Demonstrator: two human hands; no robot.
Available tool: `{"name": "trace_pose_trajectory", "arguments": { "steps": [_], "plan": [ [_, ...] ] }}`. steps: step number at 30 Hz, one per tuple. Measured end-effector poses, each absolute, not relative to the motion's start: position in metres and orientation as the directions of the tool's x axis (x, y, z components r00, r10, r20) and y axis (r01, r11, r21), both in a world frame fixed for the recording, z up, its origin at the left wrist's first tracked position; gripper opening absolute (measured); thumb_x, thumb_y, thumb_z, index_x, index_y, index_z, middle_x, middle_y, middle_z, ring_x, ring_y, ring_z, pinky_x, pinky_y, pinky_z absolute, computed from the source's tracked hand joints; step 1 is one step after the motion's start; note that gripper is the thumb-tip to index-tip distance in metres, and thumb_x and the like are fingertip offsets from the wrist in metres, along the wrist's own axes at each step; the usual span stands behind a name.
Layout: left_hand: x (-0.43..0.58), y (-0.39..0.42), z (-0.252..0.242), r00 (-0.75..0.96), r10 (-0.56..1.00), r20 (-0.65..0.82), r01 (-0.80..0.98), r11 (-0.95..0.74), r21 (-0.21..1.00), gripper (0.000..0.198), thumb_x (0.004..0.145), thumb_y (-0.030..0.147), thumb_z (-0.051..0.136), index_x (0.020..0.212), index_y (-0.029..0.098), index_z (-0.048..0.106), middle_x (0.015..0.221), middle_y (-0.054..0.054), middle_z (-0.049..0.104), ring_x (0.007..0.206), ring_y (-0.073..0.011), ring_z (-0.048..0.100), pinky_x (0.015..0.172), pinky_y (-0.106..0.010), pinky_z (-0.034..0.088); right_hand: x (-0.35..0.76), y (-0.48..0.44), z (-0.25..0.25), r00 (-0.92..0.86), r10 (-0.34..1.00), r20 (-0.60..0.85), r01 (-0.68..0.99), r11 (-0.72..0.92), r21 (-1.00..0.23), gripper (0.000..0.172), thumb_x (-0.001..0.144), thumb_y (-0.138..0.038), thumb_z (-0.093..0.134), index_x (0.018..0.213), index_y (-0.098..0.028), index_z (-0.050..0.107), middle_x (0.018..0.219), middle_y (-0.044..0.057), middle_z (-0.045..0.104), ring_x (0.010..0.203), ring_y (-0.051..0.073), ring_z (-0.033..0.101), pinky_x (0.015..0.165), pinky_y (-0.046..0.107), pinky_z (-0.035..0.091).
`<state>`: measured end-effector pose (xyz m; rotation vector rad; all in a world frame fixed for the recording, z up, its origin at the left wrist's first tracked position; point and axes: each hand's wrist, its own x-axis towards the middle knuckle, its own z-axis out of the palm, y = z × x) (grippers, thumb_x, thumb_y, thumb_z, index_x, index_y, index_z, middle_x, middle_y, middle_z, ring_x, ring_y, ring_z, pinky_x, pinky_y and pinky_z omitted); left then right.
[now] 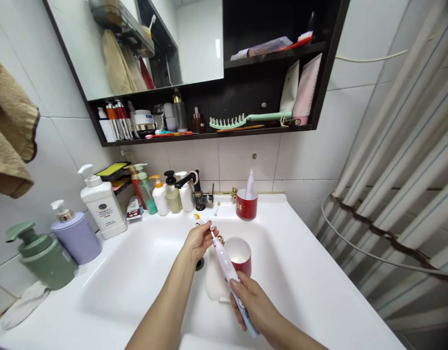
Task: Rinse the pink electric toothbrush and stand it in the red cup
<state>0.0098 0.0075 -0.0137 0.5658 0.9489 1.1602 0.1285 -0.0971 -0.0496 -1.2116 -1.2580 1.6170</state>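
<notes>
My right hand point(251, 296) is wrapped round the lower handle of a pink and light-blue electric toothbrush point(224, 260), which slants up to the left over the white sink. At its upper end, my left hand point(199, 240) has its fingers pressed together beside the brush head, on something small and white that I cannot make out clearly. Just behind the toothbrush, a red cup point(242, 260) with a white inside stands in the basin on a pale, flat item point(215, 282).
On the sink's back ledge, another red cup point(246, 206) holds a pale brush. Pump bottles point(107, 209) line the left and back edges, near the black faucet point(198, 192). A dark shelf point(202, 135) hangs above; a striped curtain point(406, 194) is at the right.
</notes>
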Motion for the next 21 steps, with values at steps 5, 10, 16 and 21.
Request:
{"name": "trace_pose_trajectory", "arguments": {
  "steps": [5,10,16,21],
  "plan": [
    [0.011,0.008,-0.013,0.123,0.953,-0.276,-0.522,0.299,0.799,0.011,0.064,0.015,0.049,0.057,0.012,0.041,0.045,0.002,0.046,0.042,-0.0083,0.049,0.047,-0.022,0.044,0.126,-0.096,-0.047,-0.285,0.929,-0.234,-0.062,-0.261,-0.963,0.025,0.07,-0.043,0.033,0.07,-0.018,0.033,0.053,-0.006,0.041,0.032,0.002,0.035,0.029,0.015,0.028],
    [0.014,0.008,-0.014,0.145,0.963,-0.229,-0.534,0.271,0.801,0.012,0.064,0.016,0.05,0.055,0.012,0.042,0.042,0.002,0.044,0.04,-0.0067,0.046,0.046,-0.021,0.042,0.128,-0.094,-0.046,-0.283,0.927,-0.246,-0.059,-0.273,-0.96,0.024,0.07,-0.042,0.033,0.075,-0.018,0.035,0.052,-0.006,0.04,0.032,0.002,0.034,0.029,0.015,0.027],
    [0.018,0.008,-0.016,0.105,0.974,-0.198,-0.554,0.223,0.802,0.014,0.062,0.019,0.052,0.055,0.012,0.043,0.041,0.003,0.042,0.039,-0.0061,0.044,0.047,-0.022,0.042,0.128,-0.095,-0.043,-0.29,0.92,-0.262,-0.053,-0.289,-0.956,0.024,0.071,-0.042,0.032,0.071,-0.018,0.034,0.052,-0.006,0.041,0.033,0.002,0.035,0.03,0.015,0.027],
    [0.022,0.004,-0.016,0.118,0.974,-0.192,-0.512,0.226,0.829,0.013,0.063,0.021,0.051,0.056,0.012,0.044,0.04,0.004,0.041,0.037,-0.0057,0.044,0.045,-0.019,0.04,0.127,-0.096,-0.038,-0.317,0.899,-0.302,-0.109,-0.35,-0.93,0.024,0.071,-0.041,0.032,0.074,-0.018,0.034,0.052,-0.006,0.04,0.033,0.003,0.034,0.03,0.016,0.027]
  ]
}}
